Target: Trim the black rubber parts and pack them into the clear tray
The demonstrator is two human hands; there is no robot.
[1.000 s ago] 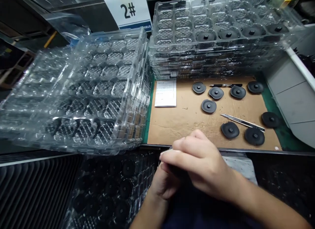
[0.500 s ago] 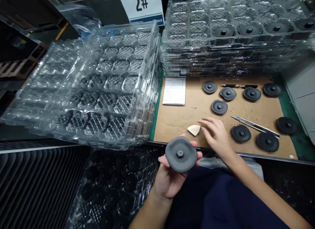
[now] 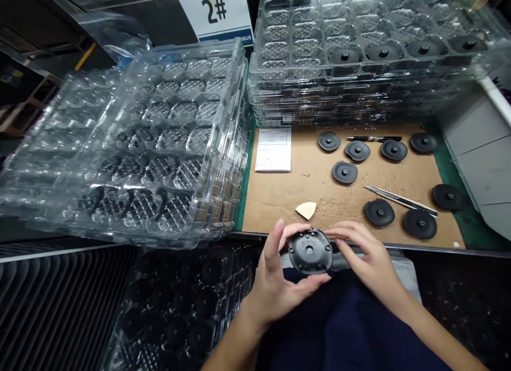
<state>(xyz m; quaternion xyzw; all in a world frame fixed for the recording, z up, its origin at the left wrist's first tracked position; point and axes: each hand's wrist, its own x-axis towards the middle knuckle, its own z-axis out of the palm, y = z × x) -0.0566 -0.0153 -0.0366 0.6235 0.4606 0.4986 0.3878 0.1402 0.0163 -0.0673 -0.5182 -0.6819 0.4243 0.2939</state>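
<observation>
My left hand [image 3: 275, 278] grips a black rounded plastic disc [image 3: 310, 256] by its rim, thumb below and fingers above. The disc's underside, with small holes and a central round boss, faces me. Close against its upper right edge is my right hand [image 3: 365, 254], fingers stretched out and thumb apart; whether the fingertips press on the rim is unclear. A cream wedge-shaped pad [image 3: 306, 210] lies on the cardboard [image 3: 275, 195] just beyond the disc. More black discs, such as the nearest one [image 3: 379, 212], rest stud-up to the right.
A craft knife [image 3: 399, 199] and a black pen [image 3: 373, 139] lie among the discs. A paper slip [image 3: 273, 150] is at the left. Stacked clear trays stand left [image 3: 171, 131] and behind [image 3: 287, 67]. Lower left, a tray [image 3: 179, 302] holds black discs.
The disc in my left hand has been turned over from stud side to underside. My right hand has left the cream pad and come to the disc's edge. The view has shifted slightly.
</observation>
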